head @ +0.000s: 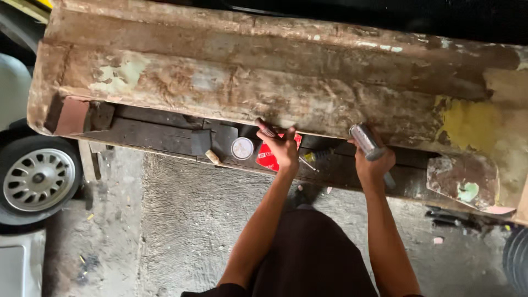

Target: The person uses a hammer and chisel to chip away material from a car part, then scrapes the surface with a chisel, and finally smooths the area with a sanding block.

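My left hand [283,149] grips a thin dark tool [265,128] and presses its tip against the lower edge of a rusty, peeling metal panel [231,82]. Under that hand lies a red packet [268,157]. My right hand [373,162] holds a shiny metal cylinder [364,140], tilted up toward the panel's edge. A screwdriver with a yellow-green handle [316,155] lies on the dark ledge [165,137] between my hands.
A round white lid or tin [242,148] and a small wooden-handled piece [213,157] sit on the ledge to the left. A car wheel [36,179] stands at the far left. Rough concrete floor [181,220] lies below, with small debris at the right.
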Demonstrator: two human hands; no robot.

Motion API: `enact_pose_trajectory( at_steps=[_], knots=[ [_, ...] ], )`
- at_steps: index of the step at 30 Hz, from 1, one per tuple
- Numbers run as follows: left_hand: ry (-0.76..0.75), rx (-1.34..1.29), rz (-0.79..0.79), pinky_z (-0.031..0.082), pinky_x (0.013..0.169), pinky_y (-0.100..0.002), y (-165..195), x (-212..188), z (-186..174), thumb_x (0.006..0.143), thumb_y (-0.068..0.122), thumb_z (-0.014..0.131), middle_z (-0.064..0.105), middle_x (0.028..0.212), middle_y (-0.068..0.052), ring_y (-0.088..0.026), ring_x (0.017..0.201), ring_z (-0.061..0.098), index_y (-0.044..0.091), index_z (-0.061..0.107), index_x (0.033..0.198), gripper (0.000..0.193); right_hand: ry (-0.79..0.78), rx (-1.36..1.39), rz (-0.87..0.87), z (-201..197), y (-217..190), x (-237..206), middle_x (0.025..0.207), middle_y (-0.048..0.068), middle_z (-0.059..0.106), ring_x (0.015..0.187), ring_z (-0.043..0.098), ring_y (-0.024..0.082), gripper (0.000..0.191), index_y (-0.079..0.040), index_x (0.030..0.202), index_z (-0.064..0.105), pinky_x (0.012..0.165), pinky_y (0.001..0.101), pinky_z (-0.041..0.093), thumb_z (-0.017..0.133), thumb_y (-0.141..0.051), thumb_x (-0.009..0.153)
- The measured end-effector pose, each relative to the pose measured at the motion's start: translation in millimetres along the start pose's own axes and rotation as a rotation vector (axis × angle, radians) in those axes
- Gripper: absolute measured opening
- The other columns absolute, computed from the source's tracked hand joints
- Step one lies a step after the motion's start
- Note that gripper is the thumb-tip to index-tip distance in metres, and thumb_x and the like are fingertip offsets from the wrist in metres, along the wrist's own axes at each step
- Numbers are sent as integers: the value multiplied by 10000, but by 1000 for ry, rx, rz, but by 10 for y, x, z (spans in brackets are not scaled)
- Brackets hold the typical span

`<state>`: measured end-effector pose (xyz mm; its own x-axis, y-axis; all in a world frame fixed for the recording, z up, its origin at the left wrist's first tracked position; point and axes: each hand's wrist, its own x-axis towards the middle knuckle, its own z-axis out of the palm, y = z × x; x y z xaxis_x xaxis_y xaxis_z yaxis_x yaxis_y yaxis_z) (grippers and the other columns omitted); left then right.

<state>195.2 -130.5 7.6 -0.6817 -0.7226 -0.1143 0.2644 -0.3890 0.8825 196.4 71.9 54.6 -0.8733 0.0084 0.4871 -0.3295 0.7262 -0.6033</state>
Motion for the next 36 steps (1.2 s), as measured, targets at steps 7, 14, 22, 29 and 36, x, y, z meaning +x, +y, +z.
enact_pose_trajectory(
  at_steps=[7,14,22,29,36],
  knots=[
    [6,8,28,462,847,-299,-19,75,110,808,-91,751,492,1271,-53,-145,941,476,97,295,1431,795,88,124,-50,76,-48,50,1108,166,763,967,770,251,378,86,1209,697,823,382,617,813,87,848],
    [-53,-87,-51,452,728,-290,-17,64,-72,916,-24,732,528,1014,-13,-121,832,485,104,347,1349,593,66,265,-61,97,-31,33,1199,169,750,1077,762,271,344,62,1272,678,873,376,612,745,70,935],
    [24,-457,-398,582,696,-449,313,213,-562,1031,119,517,568,863,-31,-157,733,583,114,444,1201,185,-114,-91,71,105,-201,142,1015,143,779,881,762,270,466,-14,1171,730,769,394,590,927,-281,843],
    [33,-436,-247,630,853,-524,541,8,-1358,1023,75,565,542,827,-16,-114,714,550,55,591,1210,190,-488,201,165,344,-783,-267,1023,148,725,729,748,257,521,3,1200,646,654,372,588,859,-287,822],
    [108,-262,-210,652,810,-443,836,201,-1993,1006,75,617,578,862,-43,-129,770,611,-3,626,1198,207,-698,165,-60,1048,-1312,-507,932,184,718,799,719,293,455,39,1232,581,671,426,562,748,-184,872]
  ],
)
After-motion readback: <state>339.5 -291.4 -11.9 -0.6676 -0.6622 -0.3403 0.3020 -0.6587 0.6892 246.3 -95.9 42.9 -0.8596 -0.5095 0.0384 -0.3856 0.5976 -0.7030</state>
